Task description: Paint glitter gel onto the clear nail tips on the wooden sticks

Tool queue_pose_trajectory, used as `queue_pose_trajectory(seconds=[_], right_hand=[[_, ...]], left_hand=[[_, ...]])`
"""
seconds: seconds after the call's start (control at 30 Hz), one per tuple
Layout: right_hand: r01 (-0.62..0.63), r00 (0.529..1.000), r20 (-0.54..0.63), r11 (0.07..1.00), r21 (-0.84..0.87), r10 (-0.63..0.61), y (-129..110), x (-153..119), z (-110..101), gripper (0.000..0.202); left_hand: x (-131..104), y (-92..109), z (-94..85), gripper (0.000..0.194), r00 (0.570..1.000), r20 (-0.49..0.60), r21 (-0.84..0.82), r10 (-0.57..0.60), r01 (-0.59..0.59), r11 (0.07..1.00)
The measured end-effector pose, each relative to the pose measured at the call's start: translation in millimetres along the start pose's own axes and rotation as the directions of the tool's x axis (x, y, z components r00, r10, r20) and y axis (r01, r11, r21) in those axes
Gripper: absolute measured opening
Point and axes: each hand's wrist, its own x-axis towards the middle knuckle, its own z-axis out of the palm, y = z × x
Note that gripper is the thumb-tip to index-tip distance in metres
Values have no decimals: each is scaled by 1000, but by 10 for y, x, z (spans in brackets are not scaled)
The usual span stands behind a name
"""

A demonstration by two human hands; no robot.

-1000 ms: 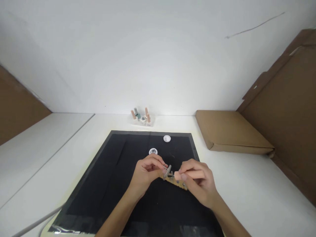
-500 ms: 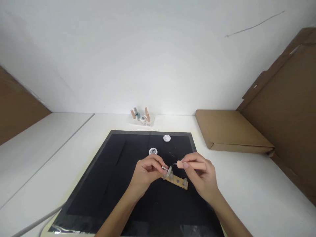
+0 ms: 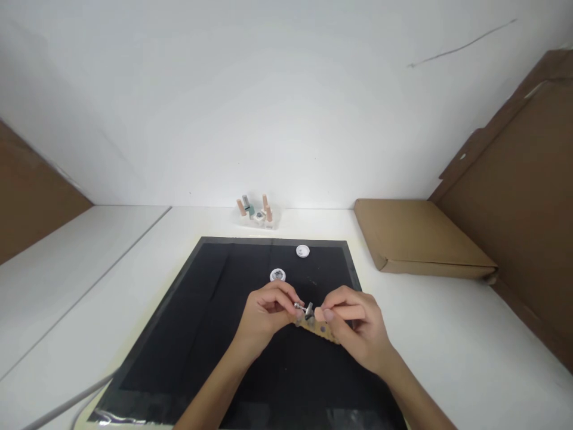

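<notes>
My left hand [image 3: 268, 310] pinches a small silver nail-tip stand [image 3: 299, 306] with a rounded metal end. A nail tip [image 3: 309, 309], partly grey and partly pale, sits at the stand's right end. In my right hand [image 3: 358, 322] is a nail polish brush by its peach cap handle [image 3: 347, 312]. Its bristles are close to the nail tip, but whether they touch it I cannot make out. Below both hands lies a yellowish scalloped strip [image 3: 320, 330] with small round spots and more clear nail tips, partly covered by my fingers.
A white round pot [image 3: 277, 275] and a white lid [image 3: 302, 251] lie on the black mat [image 3: 188, 334]. Behind stands a clear tray [image 3: 250, 224] of nail polish bottles. A flat cardboard box [image 3: 416, 236] is at right, with cardboard panels on both sides.
My right hand has moved left and slightly down with the brush, closer to the nail tip. The nail tip now shows dark grey where it looked clear. My left hand has barely moved.
</notes>
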Motion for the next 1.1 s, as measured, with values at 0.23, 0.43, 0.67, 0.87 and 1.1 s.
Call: queue_pose_trajectory(seconds=[0.23,0.43,0.67,0.87,1.1], right_hand=[[-45,991,-131,997,-59,37,99,-46,-3,19],[-26,992,-126,999,-41,21,57,-31,-26,21],[-3,1000,30,1000,-6,3,-19,11,22,20],[-46,997,-68,997,-65,41,42,6,64,20],[-89,978,-198,988,-125,63,117,-29,72,20]], left_hand=[[-15,-37,-25,14,999,35,11,13,-14,1000],[-12,-29,-26,13,999,21,25,28,-28,999],[6,0,-7,13,999,14,78,42,-43,996],[-8,-27,-20,14,999,33,91,38,-41,995],[-8,-77,-64,16,1000,8,58,9,-9,998]])
